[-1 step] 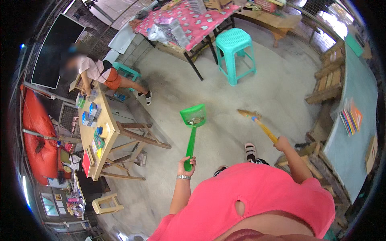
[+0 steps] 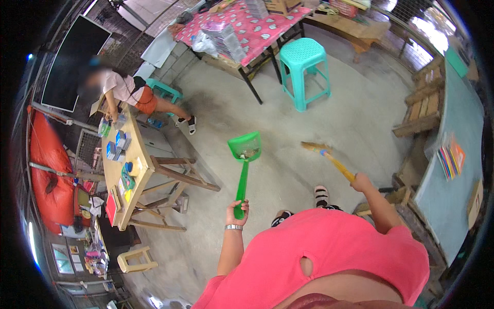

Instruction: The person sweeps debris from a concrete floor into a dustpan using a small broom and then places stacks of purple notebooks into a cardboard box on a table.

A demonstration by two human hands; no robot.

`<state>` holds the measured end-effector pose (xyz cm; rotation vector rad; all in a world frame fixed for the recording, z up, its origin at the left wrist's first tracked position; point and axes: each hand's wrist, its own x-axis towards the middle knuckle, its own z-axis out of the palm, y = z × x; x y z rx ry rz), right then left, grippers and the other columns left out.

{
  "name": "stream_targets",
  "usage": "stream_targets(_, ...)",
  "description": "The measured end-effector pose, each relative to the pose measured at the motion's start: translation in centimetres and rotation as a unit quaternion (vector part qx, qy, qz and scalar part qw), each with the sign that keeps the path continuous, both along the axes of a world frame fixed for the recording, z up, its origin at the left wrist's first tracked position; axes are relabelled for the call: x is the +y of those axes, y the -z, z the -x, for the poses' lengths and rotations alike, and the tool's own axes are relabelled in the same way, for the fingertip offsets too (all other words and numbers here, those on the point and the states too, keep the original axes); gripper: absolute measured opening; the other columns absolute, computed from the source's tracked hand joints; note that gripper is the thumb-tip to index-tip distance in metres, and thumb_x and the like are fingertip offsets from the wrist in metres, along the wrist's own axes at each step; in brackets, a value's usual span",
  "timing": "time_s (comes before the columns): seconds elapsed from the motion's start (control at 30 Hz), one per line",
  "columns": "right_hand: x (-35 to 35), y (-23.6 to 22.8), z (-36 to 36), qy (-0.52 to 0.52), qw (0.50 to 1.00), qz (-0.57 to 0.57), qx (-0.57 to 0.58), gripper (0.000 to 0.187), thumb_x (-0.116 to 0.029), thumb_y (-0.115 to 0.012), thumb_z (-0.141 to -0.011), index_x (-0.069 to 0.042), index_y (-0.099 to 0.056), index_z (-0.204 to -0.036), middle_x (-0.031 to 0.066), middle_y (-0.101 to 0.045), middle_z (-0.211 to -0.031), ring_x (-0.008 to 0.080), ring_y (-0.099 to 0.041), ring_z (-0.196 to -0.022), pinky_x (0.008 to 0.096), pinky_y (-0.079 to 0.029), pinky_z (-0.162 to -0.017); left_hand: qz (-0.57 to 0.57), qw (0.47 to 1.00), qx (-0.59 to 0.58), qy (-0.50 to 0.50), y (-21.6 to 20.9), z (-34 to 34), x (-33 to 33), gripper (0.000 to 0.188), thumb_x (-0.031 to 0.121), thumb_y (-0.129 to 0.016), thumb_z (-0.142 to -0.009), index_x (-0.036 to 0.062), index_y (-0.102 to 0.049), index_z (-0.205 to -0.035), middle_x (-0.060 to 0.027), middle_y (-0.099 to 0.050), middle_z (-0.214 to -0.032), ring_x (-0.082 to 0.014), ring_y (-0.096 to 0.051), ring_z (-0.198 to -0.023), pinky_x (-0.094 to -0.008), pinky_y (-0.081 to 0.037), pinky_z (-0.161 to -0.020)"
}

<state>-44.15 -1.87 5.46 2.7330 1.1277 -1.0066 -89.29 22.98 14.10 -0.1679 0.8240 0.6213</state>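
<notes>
Some debris (image 2: 249, 153) in dustpan (image 2: 245, 139) — indistinct; right hand (image 2: 362, 182) hides broom (image 2: 338, 165) end.

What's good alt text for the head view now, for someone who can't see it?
A person holds a green dustpan containing debris with the left grip and a yellow-handled broom with the right grip, over a grey floor. Another person is at a wooden table to the left; a turquoise stool stands ahead.
</notes>
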Motion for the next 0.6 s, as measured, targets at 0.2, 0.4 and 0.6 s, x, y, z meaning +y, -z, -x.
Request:
stream_targets(0.2,15.6,-0.5,-3.0,-0.084,0.996,-0.007,0.028,0.033,-0.03,-0.065,-0.066,-0.001,-0.065,-0.083,0.0196,-0.063,-0.086,0.0334,-0.062,-0.082,0.0413,-0.048,-0.073,-0.111,0.991,0.044,-0.059,-5.7,-1.7,10.4,0.024,-0.002,-0.047,-0.074,-0.0074,-0.041,-0.096,-0.015,-0.049,-0.085,-0.0161,-0.049,-0.061,-0.022,-0.045,-0.048)
stream_targets(0.4,30.2,-0.2,3.8,-0.121,0.991,-0.019,0.046,0.029,-0.028,-0.059,-0.07,-0.002,-0.065,-0.081,0.0192,-0.064,-0.08,0.032,-0.062,-0.077,0.0404,-0.049,-0.07,-0.205,0.976,0.052,-0.054,-11.4,-0.8,28.0,0.028,0.0,-0.048,-0.075,-0.0075,-0.039,-0.1,-0.0164,-0.049,-0.087,-0.016,-0.049,-0.06,-0.0208,-0.045,-0.046)
stream_targets(0.6,46.6,4.4,12.1,-0.052,0.981,-0.022,0.185,0.028,-0.025,-0.056,-0.075,-0.003,-0.062,-0.091,0.0166,-0.062,-0.069,0.0272,-0.061,-0.059,0.0384,-0.05,-0.059,-0.208,0.977,-0.002,-0.039,-13.2,1.0,46.1,0.028,0.002,-0.048,-0.078,-0.0082,-0.038,-0.102,-0.0166,-0.049,-0.089,-0.0162,-0.051,-0.063,-0.0209,-0.046,-0.047)
